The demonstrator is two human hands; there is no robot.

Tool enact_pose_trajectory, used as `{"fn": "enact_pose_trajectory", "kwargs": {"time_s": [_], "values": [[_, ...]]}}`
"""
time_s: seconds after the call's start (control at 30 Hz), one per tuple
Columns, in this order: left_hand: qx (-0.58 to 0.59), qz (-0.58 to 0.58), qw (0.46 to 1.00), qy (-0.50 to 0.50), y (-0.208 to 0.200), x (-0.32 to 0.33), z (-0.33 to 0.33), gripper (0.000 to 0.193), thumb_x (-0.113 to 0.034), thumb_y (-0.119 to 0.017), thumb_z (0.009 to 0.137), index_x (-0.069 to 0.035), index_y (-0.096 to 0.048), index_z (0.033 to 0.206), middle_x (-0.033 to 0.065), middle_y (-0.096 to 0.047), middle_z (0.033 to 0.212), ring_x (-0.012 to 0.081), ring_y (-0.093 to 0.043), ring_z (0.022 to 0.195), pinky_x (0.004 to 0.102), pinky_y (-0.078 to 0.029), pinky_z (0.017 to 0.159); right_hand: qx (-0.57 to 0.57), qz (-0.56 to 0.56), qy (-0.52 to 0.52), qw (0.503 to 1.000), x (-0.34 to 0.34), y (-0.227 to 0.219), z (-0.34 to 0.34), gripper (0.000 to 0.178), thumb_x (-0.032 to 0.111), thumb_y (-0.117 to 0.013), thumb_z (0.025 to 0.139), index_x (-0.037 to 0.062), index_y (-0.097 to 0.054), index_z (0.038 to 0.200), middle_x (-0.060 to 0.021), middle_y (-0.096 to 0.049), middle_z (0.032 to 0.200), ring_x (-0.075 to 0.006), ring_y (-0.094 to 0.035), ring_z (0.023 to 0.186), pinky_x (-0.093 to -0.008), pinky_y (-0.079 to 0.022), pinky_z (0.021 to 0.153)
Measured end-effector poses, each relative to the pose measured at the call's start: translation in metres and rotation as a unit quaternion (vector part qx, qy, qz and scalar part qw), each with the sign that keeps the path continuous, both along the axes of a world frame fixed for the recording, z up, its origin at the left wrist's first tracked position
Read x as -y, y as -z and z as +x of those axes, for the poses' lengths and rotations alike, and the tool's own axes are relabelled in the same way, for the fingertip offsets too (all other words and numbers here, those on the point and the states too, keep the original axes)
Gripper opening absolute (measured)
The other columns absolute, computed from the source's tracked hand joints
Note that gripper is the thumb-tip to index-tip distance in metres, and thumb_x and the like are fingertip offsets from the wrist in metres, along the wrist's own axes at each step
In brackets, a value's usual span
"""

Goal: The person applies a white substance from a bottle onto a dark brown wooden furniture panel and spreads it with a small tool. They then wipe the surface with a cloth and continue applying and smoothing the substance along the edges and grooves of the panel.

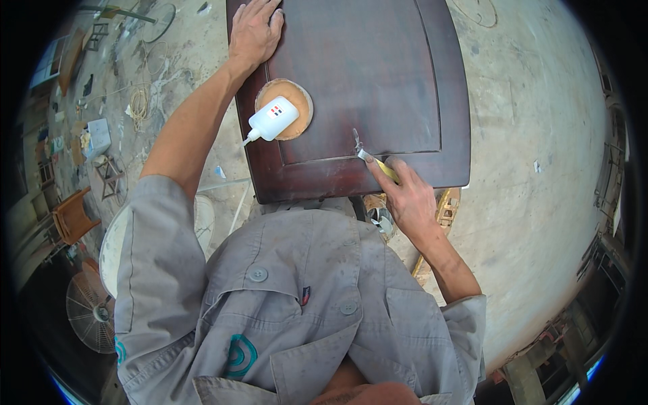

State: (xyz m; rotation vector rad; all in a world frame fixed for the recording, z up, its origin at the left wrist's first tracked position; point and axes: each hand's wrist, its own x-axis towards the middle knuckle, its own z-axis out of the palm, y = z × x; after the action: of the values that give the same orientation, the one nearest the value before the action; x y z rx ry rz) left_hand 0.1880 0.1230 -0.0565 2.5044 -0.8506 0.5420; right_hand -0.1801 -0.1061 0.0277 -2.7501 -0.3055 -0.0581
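Note:
A dark reddish-brown wooden panel with a grooved inner border lies in front of me. My left hand rests on its far left edge, fingers stretched out. My right hand grips a scraper with a yellow handle and a flat metal blade. The blade's tip meets the panel near its front groove, beside a pale, rough smear. At the panel's left, a white squeeze bottle with a thin nozzle lies across a round dish of tan powder.
Below the panel's front edge are a metal can and a yellowish slatted piece. A standing fan and a wooden stool are at the left. Farther off lie a coiled cord and a white box on the concrete floor.

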Motion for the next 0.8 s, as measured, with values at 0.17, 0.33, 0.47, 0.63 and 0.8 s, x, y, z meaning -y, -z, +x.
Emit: {"fn": "enact_pose_trajectory", "kwargs": {"time_s": [0.17, 0.33, 0.47, 0.63, 0.8], "values": [[0.001, 0.002, 1.0, 0.001, -0.001, 0.0, -0.001, 0.038, -0.018, -0.057, 0.101, -0.002, -0.065, 0.134, 0.0192, -0.062, 0.143, 0.0342, -0.051, 0.14, 0.0484, -0.032, 0.122, -0.013, -0.01, 0.008, 1.0, -0.002, -0.003, 0.005, 0.063, 0.007, -0.068, 0.079, 0.0153, -0.063, 0.141, -0.0079, -0.058, 0.111, -0.0228, -0.063, 0.086, -0.0365, -0.058, 0.072], [0.0, 0.002, 1.0, 0.002, -0.001, -0.001, 0.0, 0.038, -0.018, -0.057, 0.101, -0.001, -0.065, 0.134, 0.0194, -0.062, 0.143, 0.0347, -0.051, 0.14, 0.0486, -0.032, 0.121, 0.006, 0.011, 0.008, 1.0, -0.002, 0.001, -0.002, 0.064, 0.006, -0.068, 0.077, 0.0155, -0.063, 0.141, -0.0076, -0.058, 0.111, -0.0229, -0.063, 0.085, -0.0367, -0.058, 0.071], [0.0, 0.003, 1.0, 0.005, 0.0, 0.0, 0.0, 0.038, -0.018, -0.058, 0.101, -0.001, -0.065, 0.134, 0.0194, -0.062, 0.143, 0.0347, -0.052, 0.14, 0.0489, -0.032, 0.121, -0.011, -0.007, 0.018, 1.0, -0.006, -0.004, 0.009, 0.068, 0.006, -0.069, 0.076, 0.0168, -0.061, 0.143, -0.0078, -0.058, 0.113, -0.0237, -0.063, 0.084, -0.0368, -0.058, 0.071], [0.005, 0.006, 1.0, 0.002, 0.001, -0.002, 0.001, 0.038, -0.019, -0.057, 0.101, -0.002, -0.065, 0.134, 0.0192, -0.062, 0.143, 0.0344, -0.052, 0.14, 0.049, -0.033, 0.121, -0.024, 0.003, 0.022, 0.999, -0.002, -0.002, -0.009, 0.07, 0.005, -0.07, 0.076, 0.0191, -0.061, 0.144, -0.0078, -0.058, 0.116, -0.0244, -0.065, 0.084, -0.037, -0.058, 0.071], [0.001, 0.001, 1.0, 0.004, -0.002, 0.0, -0.001, 0.038, -0.019, -0.057, 0.102, -0.002, -0.065, 0.134, 0.0192, -0.062, 0.143, 0.0343, -0.052, 0.14, 0.0484, -0.033, 0.121, -0.016, 0.014, 0.035, 0.999, -0.004, -0.002, -0.013, 0.066, 0.004, -0.069, 0.078, 0.0191, -0.063, 0.142, -0.0083, -0.059, 0.115, -0.0247, -0.066, 0.084, -0.0371, -0.059, 0.072]]}}
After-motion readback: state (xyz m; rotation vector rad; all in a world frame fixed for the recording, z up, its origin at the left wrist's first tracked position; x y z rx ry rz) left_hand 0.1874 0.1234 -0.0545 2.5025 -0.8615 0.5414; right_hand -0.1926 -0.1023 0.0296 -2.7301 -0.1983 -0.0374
